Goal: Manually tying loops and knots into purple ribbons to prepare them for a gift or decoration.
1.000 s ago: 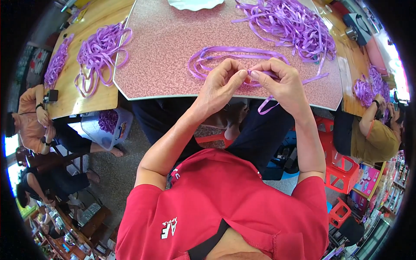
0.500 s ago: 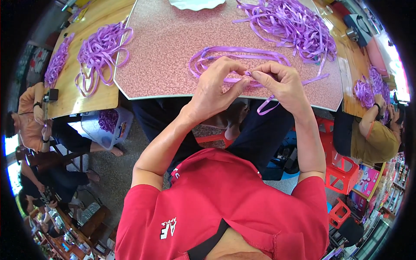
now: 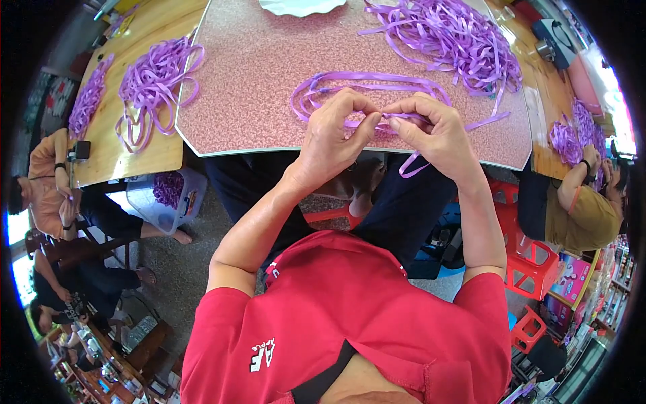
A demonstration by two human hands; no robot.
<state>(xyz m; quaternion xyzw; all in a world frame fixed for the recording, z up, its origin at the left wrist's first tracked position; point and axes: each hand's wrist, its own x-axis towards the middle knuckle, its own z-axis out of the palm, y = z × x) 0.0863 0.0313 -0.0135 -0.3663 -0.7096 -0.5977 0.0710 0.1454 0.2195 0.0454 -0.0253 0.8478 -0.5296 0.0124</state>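
Both my hands meet over the near edge of the pink speckled tabletop [image 3: 235,81]. Between thumb and forefinger, my left hand [image 3: 340,124] pinches a purple ribbon [image 3: 420,83]. My right hand [image 3: 434,128] is closed on the same ribbon, its thumb and forefinger nearly touching the left ones. The exact spot under the fingertips is too small to make out. Long loops of the ribbon lie flat behind my hands. One end sticks out to the right of my right hand, and a small loop hangs below it over the table edge.
A big tangled heap of purple ribbon [image 3: 464,50] lies at the far right, and another bundle [image 3: 155,74] at the left. A white scalloped dish [image 3: 303,7] stands at the back. Co-workers sit on both sides. A clear plastic bin [image 3: 151,202] and red stools [image 3: 531,269] stand below table height.
My fingertips have shifted slightly on the ribbon, and the right fingers now reach straighter toward the left ones. The ribbon loops and heaps lie much as before.
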